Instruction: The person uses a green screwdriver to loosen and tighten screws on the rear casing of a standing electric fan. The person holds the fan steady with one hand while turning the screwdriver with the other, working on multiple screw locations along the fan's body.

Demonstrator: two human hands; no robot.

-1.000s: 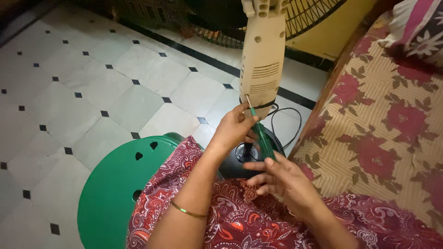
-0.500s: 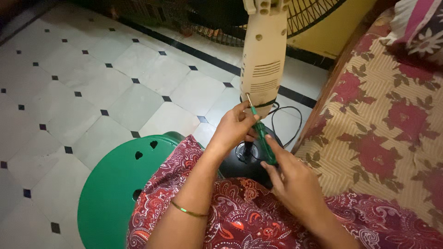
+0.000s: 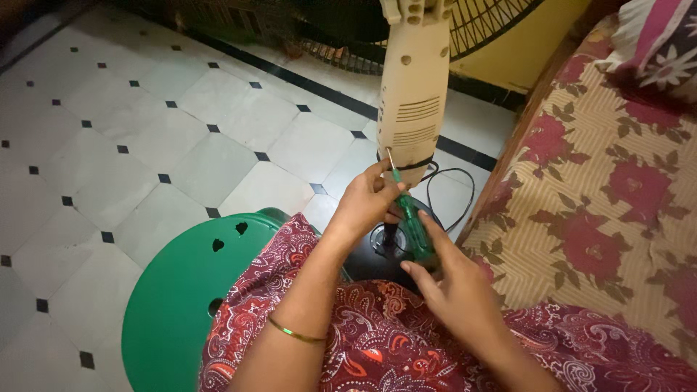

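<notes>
The left hand (image 3: 367, 199) pinches the shaft of a green screwdriver (image 3: 411, 218) between fingertips and thumb, just below its metal tip. The tip touches the lower edge of the beige fan column (image 3: 414, 94), beside a black cable (image 3: 450, 181) wrapped round it. The right hand (image 3: 454, 279) closes its fingers around the screwdriver's handle from below, thumb along the side. Under both hands sits the fan's dark round base (image 3: 381, 250). A thin bangle (image 3: 294, 332) circles the left forearm. A green stool (image 3: 178, 305) stands at the left, a floral bedcover (image 3: 617, 196) at the right.
</notes>
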